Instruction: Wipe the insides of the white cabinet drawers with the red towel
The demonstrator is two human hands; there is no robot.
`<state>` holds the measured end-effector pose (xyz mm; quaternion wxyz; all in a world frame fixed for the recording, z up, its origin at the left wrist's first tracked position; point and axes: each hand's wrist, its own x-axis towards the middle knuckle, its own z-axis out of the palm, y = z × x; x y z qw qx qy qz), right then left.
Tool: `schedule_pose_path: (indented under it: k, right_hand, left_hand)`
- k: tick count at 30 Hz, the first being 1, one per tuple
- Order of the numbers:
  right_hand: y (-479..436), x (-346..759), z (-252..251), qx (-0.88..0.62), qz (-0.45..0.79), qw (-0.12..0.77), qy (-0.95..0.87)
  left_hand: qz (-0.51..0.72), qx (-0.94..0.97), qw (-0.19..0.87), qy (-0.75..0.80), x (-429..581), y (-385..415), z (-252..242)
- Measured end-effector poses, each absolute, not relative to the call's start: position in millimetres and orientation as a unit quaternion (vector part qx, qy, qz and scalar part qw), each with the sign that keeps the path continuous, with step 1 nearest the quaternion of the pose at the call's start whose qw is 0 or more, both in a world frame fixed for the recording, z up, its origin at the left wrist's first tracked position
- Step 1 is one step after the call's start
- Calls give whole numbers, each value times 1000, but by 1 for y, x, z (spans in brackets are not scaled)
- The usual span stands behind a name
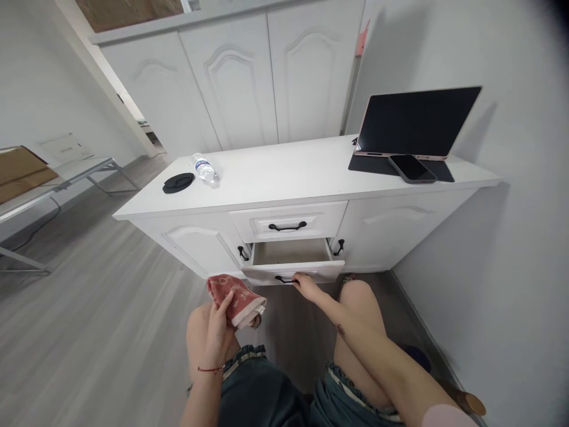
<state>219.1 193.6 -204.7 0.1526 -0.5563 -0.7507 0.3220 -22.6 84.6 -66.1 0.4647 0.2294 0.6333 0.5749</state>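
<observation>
A folded red towel (235, 298) with a pale pattern and a light edge is gripped in my left hand (220, 317), above my left knee. My right hand (306, 286) has its fingers closed round the black handle (283, 279) of the lower drawer (262, 275). That drawer is pulled partly out, and its pale inside shows from above; part of its floor is hidden by the front panel. Above it the upper drawer (322, 221) is closed, with a black handle (288, 226) of its own.
On the white cabinet top (284, 172) stand a tablet-like screen (415, 123), a phone (412, 168), a lying water bottle (205, 169) and a flat black object (178, 182). Cabinet doors flank the drawers. A wall rises at right; a metal-legged table (80, 172) stands at left.
</observation>
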Motion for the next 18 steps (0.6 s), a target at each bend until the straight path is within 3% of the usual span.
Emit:
schedule_pose_path:
  k: [3, 7, 9, 18]
  right_hand:
    - [199, 223, -201, -556, 329, 149, -749]
    - [198, 223, -201, -551, 330, 156, -750]
    - [198, 222, -203, -545, 330, 162, -754]
    - [197, 227, -209, -520, 341, 169, -765]
  left_hand:
    - [554, 260, 420, 670, -22, 95, -93]
    - [472, 371, 206, 773, -18, 121, -119]
    - [447, 431, 148, 770, -10, 137, -128]
    - [371, 524, 73, 763, 42, 188, -155]
